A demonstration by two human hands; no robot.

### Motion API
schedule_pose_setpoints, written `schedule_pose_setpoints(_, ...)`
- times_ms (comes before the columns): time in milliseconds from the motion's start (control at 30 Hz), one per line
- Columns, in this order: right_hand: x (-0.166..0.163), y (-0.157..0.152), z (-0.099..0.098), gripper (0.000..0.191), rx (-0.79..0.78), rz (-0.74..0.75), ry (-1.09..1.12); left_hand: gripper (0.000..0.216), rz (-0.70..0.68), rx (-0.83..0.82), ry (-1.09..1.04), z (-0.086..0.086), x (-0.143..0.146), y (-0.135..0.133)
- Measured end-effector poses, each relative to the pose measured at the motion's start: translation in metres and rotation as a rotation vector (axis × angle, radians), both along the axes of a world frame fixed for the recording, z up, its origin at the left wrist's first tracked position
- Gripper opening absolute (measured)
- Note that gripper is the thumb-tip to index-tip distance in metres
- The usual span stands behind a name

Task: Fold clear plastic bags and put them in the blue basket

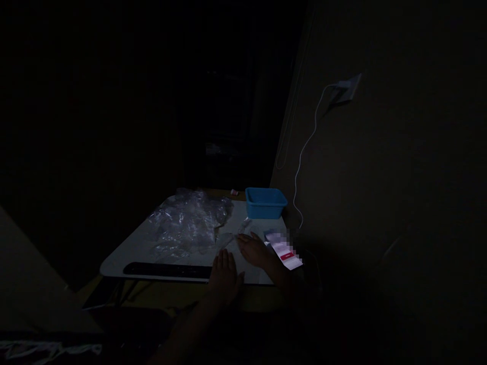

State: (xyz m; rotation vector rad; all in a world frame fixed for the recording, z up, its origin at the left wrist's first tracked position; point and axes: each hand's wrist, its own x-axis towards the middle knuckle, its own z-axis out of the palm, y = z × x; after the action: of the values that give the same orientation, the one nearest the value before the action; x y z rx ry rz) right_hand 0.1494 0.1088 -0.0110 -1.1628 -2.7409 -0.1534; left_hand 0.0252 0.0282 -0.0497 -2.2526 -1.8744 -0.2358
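My left hand point(223, 276) lies palm down at the front edge of the white table point(125, 253), its fingers stretched forward. Just ahead and to the right, my right hand point(254, 249) rests flat, fingers extended leftward. Thin clear plastic point(225, 240) lies by the fingertips of both hands, and whether either palm presses on some of it is hard to tell in the dark. A large crumpled heap of clear plastic bags point(190, 215) covers the left and back of the tabletop. No held object shows in either hand.
A blue plastic basket point(265, 210) stands at the back right corner. A lit phone screen point(287, 253) is at the right edge. A white cable point(300, 157) hangs from a wall socket point(348, 88). A small pink-and-white item point(234, 192) sits behind the table. A dark slot point(167, 269) runs along the front.
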Motion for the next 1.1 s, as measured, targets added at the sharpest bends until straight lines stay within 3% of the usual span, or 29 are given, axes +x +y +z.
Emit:
schedule_pose_setpoints(533,-0.017,0.035,-0.022,0.049,0.010,-0.209,0.018,0.062,-0.011,-0.011,-0.018,0.002,-0.003,-0.004)
schedule_pose_setpoints(933,-0.028,0.071,-0.026,0.051,0.024,-0.308,0.010,0.063,-0.027,0.004,-0.102,-0.005,-0.006,-0.002)
schedule_pose_setpoints(1100,-0.025,0.077,-0.021,0.046,-0.015,-0.285,0.010,0.065,-0.027,0.001,-0.106,-0.006,-0.006,-0.003)
